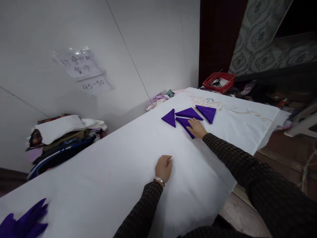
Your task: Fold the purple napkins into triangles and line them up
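Several purple cloths folded into triangles lie in a group on the white table point(111, 165). My right hand point(196, 128) lies flat with fingers stretched out on the nearest folded purple triangle point(185, 125). Beside it lie another triangle at the left point(169, 118), one in the middle point(189, 113) and one at the right point(207, 112). My left hand point(163, 168) rests on the bare white cloth nearer to me, fingers curled under into a loose fist, with a bracelet on the wrist.
A heap of unfolded purple cloths point(23, 223) lies at the near left corner. A pile of folded fabrics point(59, 137) sits by the wall at left. A red basket point(219, 82) stands past the table's far end. A paper note point(83, 69) hangs on the wall.
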`<state>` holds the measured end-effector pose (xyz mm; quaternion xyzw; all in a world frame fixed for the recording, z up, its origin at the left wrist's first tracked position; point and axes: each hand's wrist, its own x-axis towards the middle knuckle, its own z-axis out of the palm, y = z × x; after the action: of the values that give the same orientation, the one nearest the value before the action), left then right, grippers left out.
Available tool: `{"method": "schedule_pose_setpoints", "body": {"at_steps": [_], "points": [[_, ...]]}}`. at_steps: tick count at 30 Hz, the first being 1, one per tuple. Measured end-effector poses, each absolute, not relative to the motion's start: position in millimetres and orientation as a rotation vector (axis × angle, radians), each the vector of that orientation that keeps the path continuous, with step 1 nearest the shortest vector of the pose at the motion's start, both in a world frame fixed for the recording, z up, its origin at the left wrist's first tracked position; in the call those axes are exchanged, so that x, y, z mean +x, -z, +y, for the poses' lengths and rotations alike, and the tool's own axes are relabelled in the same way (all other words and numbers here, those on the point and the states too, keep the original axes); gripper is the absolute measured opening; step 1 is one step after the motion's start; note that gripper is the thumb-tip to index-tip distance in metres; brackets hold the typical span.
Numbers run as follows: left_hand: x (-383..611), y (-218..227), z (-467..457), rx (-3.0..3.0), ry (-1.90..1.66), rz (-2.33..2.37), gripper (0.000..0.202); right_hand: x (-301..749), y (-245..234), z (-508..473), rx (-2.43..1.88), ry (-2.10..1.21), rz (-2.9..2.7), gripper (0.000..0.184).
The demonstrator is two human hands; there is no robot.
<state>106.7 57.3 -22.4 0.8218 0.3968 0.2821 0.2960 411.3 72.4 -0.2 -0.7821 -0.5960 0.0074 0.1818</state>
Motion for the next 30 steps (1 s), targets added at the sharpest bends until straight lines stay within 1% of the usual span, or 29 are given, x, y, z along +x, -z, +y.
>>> {"method": "schedule_pose_setpoints", "body": {"at_steps": [4,7,8,9,14,23,26,30], "points": [[150.3,2.1,82.1,1.989,-0.684,0.978,0.023,426.5,1.1,96.4,-2.199,-0.064,-1.712,0.045],[204.4,-9.3,110.5,1.833,-0.673,0.944,0.021,431.9,0.4,113.4,-2.170,-0.088,-1.773,0.040],[223.2,-11.5,120.1,1.669,-0.666,0.978,0.019,433.1,0.1,118.7,-2.163,-0.098,-1.791,0.039],[240.9,-12.9,129.2,1.507,-0.654,1.019,0.019,434.3,-0.2,123.9,-2.159,-0.106,-1.803,0.038],[300.1,-13.2,163.8,1.320,-0.682,1.140,0.028,441.5,1.8,145.3,-2.185,-0.129,-1.793,0.038],[317.5,-3.1,190.9,1.126,-0.795,1.224,0.038,450.6,10.0,147.3,-2.100,-0.163,-1.843,0.035],[318.5,-1.1,195.1,1.027,-0.841,1.203,0.040,450.8,11.3,143.5,-2.064,-0.148,-1.854,0.035],[318.4,-0.5,201.5,0.926,-0.819,1.147,0.046,450.3,8.2,140.8,-2.043,-0.158,-1.899,0.035]]}}
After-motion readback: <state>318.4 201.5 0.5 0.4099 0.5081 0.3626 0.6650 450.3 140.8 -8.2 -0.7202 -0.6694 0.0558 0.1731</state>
